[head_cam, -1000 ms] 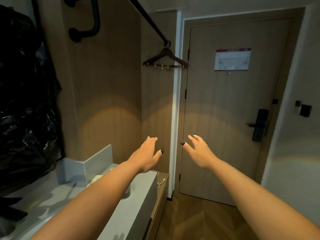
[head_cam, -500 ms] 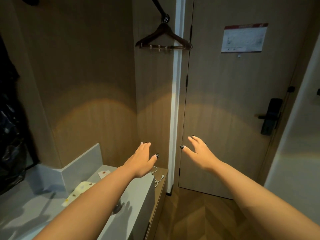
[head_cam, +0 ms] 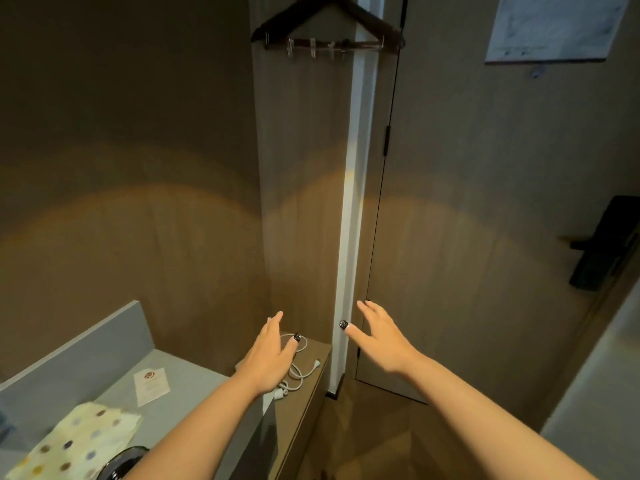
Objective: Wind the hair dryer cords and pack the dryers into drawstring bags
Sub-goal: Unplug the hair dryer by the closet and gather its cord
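1. Filling the right of the scene: wooden door, carrying a framed notice at top right, its print too small and blurred for reading, and a dark handle and lock plate at the right edge.
2. Running down the middle: white door frame strip.
3. Lying at lower left: grey counter with a raised back edge, bearing a cream cloth with coloured dots and a small white card showing a round reddish logo, wording unreadable.
4. Hanging at top centre: dark wooden hanger with clips along its bar.
5. Sitting beside the counter, lower, against the far wall: wooden shelf.
6. Lying coiled loosely on that shelf: white cord, plug end to the right; dryer body partly hidden, not identifiable for certain.
7. Reaching forward above the cord: left hand, fingers straight and spread, gripping nothing.
8. Hovering just right of it, before the door: right hand, fingers extended, likewise gripping nothing; dark polish showing on both thumbnails.
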